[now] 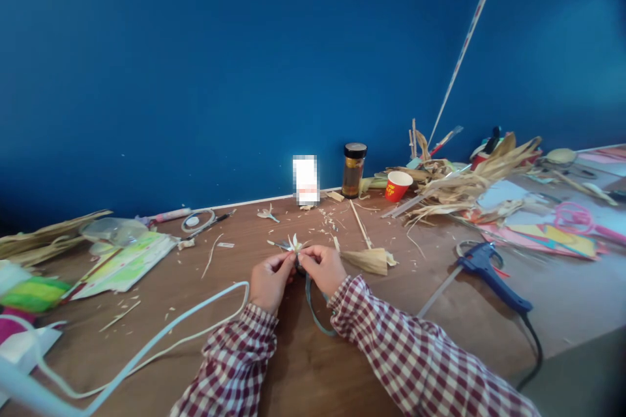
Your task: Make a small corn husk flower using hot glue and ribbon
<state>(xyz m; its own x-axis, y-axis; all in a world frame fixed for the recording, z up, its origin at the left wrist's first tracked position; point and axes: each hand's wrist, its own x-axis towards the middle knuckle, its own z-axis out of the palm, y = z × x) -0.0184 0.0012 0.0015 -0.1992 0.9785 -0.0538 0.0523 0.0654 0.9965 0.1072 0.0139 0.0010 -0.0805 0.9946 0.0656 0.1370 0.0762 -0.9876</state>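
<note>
Both my hands meet over the middle of the table, fingertips nearly touching. Between them is a small pale flower [294, 244] with pointed petals, which looks made of dried husk. My left hand [270, 280] pinches it from the left side, thumb and forefinger closed. From the right, my right hand [323, 267] also pinches at its base. A thin bluish ribbon [313, 313] hangs below my right hand and curves toward the sleeve. Part of something dark shows beneath the fingers, too hidden to name. A piece of dried corn husk [369, 260] lies just right of my right hand.
A blue glue gun [491, 273] with a black cord lies at the right. Farther back stand a dark-lidded jar [354, 172] and a red paper cup [398, 187], beside heaped corn husks [484, 176]. A white cable [171, 329] loops at the left, near a painted sheet [130, 264].
</note>
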